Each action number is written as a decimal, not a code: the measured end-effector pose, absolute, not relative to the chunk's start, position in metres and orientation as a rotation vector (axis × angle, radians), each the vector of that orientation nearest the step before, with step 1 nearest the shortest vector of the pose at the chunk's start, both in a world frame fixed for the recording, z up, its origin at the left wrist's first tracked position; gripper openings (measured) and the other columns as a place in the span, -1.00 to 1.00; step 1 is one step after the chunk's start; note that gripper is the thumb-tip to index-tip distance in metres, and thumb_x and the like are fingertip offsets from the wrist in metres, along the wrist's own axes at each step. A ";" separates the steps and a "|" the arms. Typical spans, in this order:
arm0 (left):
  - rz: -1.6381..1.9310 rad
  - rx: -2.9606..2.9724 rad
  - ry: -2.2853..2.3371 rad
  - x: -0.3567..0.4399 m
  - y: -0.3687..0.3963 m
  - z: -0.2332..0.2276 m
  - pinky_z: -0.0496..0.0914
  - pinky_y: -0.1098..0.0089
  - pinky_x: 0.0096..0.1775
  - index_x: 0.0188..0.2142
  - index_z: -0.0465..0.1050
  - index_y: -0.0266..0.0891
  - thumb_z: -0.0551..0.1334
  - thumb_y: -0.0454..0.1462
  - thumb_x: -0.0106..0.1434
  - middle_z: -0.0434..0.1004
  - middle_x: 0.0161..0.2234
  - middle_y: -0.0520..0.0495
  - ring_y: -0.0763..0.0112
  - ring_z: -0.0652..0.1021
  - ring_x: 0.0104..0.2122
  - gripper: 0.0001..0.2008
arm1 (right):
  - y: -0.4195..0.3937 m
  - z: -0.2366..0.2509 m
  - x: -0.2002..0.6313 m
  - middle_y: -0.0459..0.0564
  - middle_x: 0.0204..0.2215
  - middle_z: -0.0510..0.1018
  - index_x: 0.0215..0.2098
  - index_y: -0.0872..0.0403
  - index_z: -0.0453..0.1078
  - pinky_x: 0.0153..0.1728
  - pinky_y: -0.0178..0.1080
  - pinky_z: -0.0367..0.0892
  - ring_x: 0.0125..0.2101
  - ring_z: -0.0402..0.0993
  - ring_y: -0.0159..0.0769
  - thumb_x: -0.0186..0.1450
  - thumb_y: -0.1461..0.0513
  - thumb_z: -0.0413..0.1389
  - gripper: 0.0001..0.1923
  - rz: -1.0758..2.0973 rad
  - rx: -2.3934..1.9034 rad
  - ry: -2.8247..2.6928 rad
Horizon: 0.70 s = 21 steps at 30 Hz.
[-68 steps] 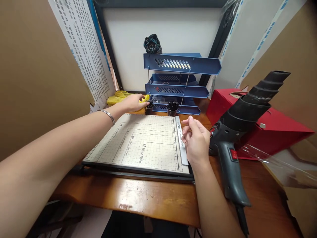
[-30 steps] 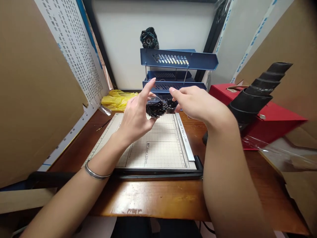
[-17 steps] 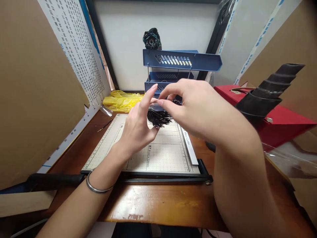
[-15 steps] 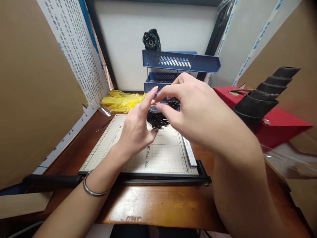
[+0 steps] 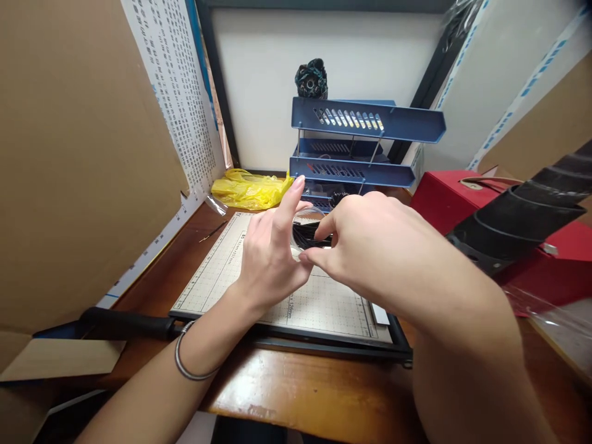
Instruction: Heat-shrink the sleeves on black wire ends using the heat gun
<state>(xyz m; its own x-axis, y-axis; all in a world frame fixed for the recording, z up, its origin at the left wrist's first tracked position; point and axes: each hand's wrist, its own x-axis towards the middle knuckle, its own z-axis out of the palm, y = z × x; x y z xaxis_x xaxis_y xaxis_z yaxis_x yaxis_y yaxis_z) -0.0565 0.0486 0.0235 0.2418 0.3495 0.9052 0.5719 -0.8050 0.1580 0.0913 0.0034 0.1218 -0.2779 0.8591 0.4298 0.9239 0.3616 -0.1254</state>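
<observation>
My left hand (image 5: 272, 253) curls around a bundle of thin black strands (image 5: 306, 235), thumb pointing up. A clear, round plastic rim (image 5: 309, 210) shows around the bundle, but whether it is a tube or a bag I cannot tell. From the right, my right hand (image 5: 374, 237) reaches in with thumb and forefinger bent onto the strands and the rim's lower edge. Its other fingers are hidden behind the hand. Both hands are above a paper cutter (image 5: 215, 271) with a cream, grid-printed board.
A blue tiered tray (image 5: 365, 117) stands at the back, with a dark patterned scrunchie (image 5: 311, 80) on top. A yellow plastic bag (image 5: 252, 189) lies left of it. At right are a red box (image 5: 435, 200) and a black spiral tube (image 5: 522, 209). The cutter's black handle (image 5: 129, 324) sticks out left.
The view has swung, so the surroundings sit further right. My right hand has lowered, its fingertips now at the black strands. The clear rim shows more plainly, and the strands no longer fan out below.
</observation>
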 end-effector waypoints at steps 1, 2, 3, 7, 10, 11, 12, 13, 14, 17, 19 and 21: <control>-1.602 -2.312 -0.860 -0.057 0.048 0.023 0.48 0.02 0.11 0.48 -0.31 0.03 0.15 -0.20 0.41 0.35 0.33 -0.20 0.16 0.58 0.07 -0.20 | 0.004 0.121 0.091 -0.14 -0.80 0.21 -0.68 0.02 0.41 -0.53 -0.23 0.04 -0.69 0.22 -0.37 0.06 0.24 0.30 -0.78 -0.210 -1.542 -2.219; -1.605 -2.317 -0.849 -0.057 0.048 0.023 0.50 0.02 0.10 0.48 -0.32 0.04 0.15 -0.19 0.40 0.27 0.37 -0.20 0.16 0.58 0.08 -0.19 | 0.004 0.121 0.091 -0.14 -0.80 0.21 -0.68 0.02 0.40 -0.53 -0.23 0.02 -0.69 0.19 -0.38 0.06 0.25 0.30 -0.79 -0.217 -1.532 -2.237; -1.602 -2.322 -0.842 -0.057 0.048 0.023 0.51 0.03 0.10 0.48 -0.33 0.05 0.16 -0.19 0.40 0.19 0.41 -0.20 0.15 0.57 0.09 -0.18 | 0.005 0.121 0.091 -0.15 -0.80 0.21 -0.68 0.02 0.40 -0.54 -0.23 0.00 -0.70 0.16 -0.40 0.05 0.28 0.28 -0.80 -0.228 -1.522 -2.254; -1.574 -2.337 -0.865 -0.058 0.048 0.023 0.53 0.02 0.08 0.46 -0.37 0.13 0.19 -0.12 0.41 0.00 0.48 -0.18 0.13 0.57 0.12 -0.16 | 0.005 0.121 0.091 -0.17 -0.83 0.15 -0.67 0.01 0.40 -0.56 -0.23 -0.04 -0.72 0.09 -0.42 0.02 0.36 0.19 -0.83 -0.232 -1.532 -2.295; -1.568 -2.350 -0.869 -0.058 0.048 0.022 0.53 0.01 0.08 0.46 -0.37 0.15 0.21 -0.06 0.41 0.00 0.48 -0.18 0.11 0.57 0.13 -0.14 | 0.004 0.122 0.091 -0.16 -0.83 0.15 -0.67 0.01 0.39 -0.53 -0.23 -0.01 -0.70 0.15 -0.39 0.01 0.38 0.17 -0.82 -0.196 -1.531 -2.310; -1.565 -2.352 -0.860 -0.058 0.048 0.022 0.52 0.01 0.09 0.46 -0.37 0.13 0.21 -0.07 0.41 0.02 0.48 -0.19 0.12 0.57 0.13 -0.15 | 0.004 0.122 0.091 -0.15 -0.82 0.17 -0.67 0.01 0.39 -0.52 -0.22 0.00 -0.69 0.18 -0.38 0.02 0.38 0.17 -0.82 -0.192 -1.517 -2.312; -1.562 -2.348 -0.849 -0.058 0.048 0.023 0.52 0.01 0.10 0.46 -0.36 0.12 0.20 -0.09 0.41 0.06 0.47 -0.20 0.12 0.57 0.12 -0.16 | 0.004 0.122 0.091 -0.15 -0.81 0.18 -0.67 0.01 0.39 -0.51 -0.22 0.01 -0.67 0.22 -0.36 0.02 0.38 0.16 -0.81 -0.193 -1.501 -2.314; -1.556 -2.339 -0.840 -0.059 0.048 0.023 0.51 0.00 0.10 0.46 -0.34 0.10 0.20 -0.11 0.42 0.11 0.45 -0.20 0.13 0.57 0.12 -0.17 | 0.003 0.122 0.091 -0.14 -0.80 0.20 -0.66 0.01 0.39 -0.51 -0.22 0.02 -0.66 0.24 -0.35 0.02 0.39 0.15 -0.81 -0.197 -1.491 -2.316; -1.546 -2.328 -0.838 -0.059 0.047 0.023 0.50 0.00 0.11 0.47 -0.33 0.09 0.19 -0.12 0.42 0.17 0.43 -0.20 0.13 0.58 0.11 -0.17 | 0.003 0.122 0.091 -0.13 -0.80 0.22 -0.65 0.01 0.40 -0.51 -0.22 0.02 -0.65 0.26 -0.34 0.02 0.39 0.15 -0.82 -0.204 -1.489 -2.318; -1.504 -2.305 -0.865 -0.059 0.046 0.025 0.49 -0.01 0.09 0.46 -0.33 0.10 0.19 -0.15 0.41 0.32 0.35 -0.15 0.14 0.59 0.08 -0.17 | 0.003 0.122 0.092 -0.12 -0.78 0.26 -0.63 0.01 0.41 -0.54 -0.23 0.00 -0.65 0.24 -0.36 0.03 0.38 0.15 -0.84 -0.252 -1.488 -2.317; -1.475 -2.303 -0.888 -0.059 0.045 0.026 0.48 0.01 0.07 0.46 -0.34 0.12 0.20 -0.17 0.40 0.37 0.32 -0.09 0.16 0.60 0.05 -0.16 | 0.005 0.122 0.093 -0.13 -0.79 0.26 -0.62 0.02 0.42 -0.57 -0.24 -0.05 -0.69 0.17 -0.41 0.04 0.35 0.16 -0.86 -0.283 -1.490 -2.296; -1.455 -2.296 -0.897 -0.060 0.045 0.026 0.48 0.04 0.05 0.46 -0.34 0.12 0.21 -0.20 0.38 0.43 0.29 -0.06 0.17 0.60 0.03 -0.14 | 0.006 0.121 0.094 -0.13 -0.79 0.26 -0.62 0.02 0.42 -0.58 -0.24 -0.08 -0.71 0.13 -0.44 0.06 0.32 0.18 -0.87 -0.290 -1.495 -2.242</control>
<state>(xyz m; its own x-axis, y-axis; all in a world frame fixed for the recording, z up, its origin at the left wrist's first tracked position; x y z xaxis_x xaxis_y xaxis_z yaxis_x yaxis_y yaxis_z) -0.0598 0.0445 0.0265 0.3006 0.3530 0.8860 0.6328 -0.7688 0.0916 0.0943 0.0061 0.1213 -0.3279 0.8262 0.4581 0.9156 0.3973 -0.0613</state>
